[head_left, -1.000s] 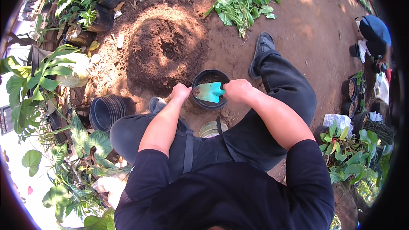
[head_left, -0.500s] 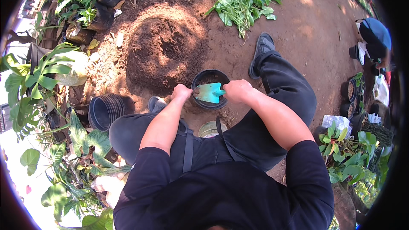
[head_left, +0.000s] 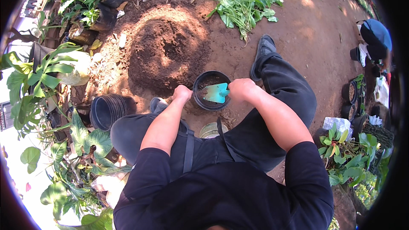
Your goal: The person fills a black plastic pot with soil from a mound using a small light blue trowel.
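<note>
My right hand [head_left: 241, 90] is closed round the handle of a teal hand trowel [head_left: 217, 93]. Its blade reaches over the mouth of a round black plant pot [head_left: 211, 107], with some soil stuck to the tip. Dark soil shows inside the pot. On the pot's left side my left hand [head_left: 182, 93] is closed at the rim, holding it; the fingertips are hidden. Just beyond the pot rises a mound of brown soil [head_left: 157, 55] with a hollow in its top.
A stack of black pots [head_left: 106, 111] lies on its side by my left knee. Uprooted green plants [head_left: 245, 4] are heaped at the far side. Leafy potted plants [head_left: 51, 74] line the left, others [head_left: 341, 153] the right. Another person [head_left: 375, 36] bends at the far right.
My right hand has drawn the trowel slightly right, and its blade now tilts lower into the pot's mouth. My left hand stays at the rim.
</note>
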Action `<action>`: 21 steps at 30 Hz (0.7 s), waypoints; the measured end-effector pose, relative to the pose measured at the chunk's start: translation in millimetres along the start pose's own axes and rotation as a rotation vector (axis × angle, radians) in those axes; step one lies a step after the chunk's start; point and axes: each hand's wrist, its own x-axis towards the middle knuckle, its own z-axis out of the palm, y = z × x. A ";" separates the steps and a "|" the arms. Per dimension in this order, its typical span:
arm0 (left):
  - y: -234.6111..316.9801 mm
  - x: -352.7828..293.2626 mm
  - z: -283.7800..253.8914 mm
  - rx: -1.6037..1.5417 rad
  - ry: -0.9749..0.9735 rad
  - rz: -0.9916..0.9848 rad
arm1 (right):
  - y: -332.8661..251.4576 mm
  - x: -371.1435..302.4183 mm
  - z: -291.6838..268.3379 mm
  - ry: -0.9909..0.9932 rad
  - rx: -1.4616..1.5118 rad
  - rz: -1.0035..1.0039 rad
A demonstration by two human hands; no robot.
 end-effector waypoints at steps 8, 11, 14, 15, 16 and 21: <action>-2.3 -19.4 -27.2 -0.250 -0.009 0.302 | -0.6 -5.6 -15.5 0.045 0.009 0.063; -1.9 -28.5 -61.9 -0.344 0.012 0.518 | -4.6 -2.6 -16.0 0.039 0.036 0.075; -4.2 -56.5 -138.2 -0.298 0.192 0.568 | -0.2 3.8 -10.5 0.010 0.024 0.082; -17.9 -55.1 -165.7 -0.419 0.469 0.537 | -1.8 2.0 -12.4 0.027 0.013 0.078; -46.1 -40.2 -198.1 -0.653 0.631 0.406 | -7.9 0.9 -14.7 0.047 -0.001 0.061; -132.4 -48.1 -234.4 -0.993 0.351 0.042 | -15.1 10.1 -10.0 0.064 0.014 0.067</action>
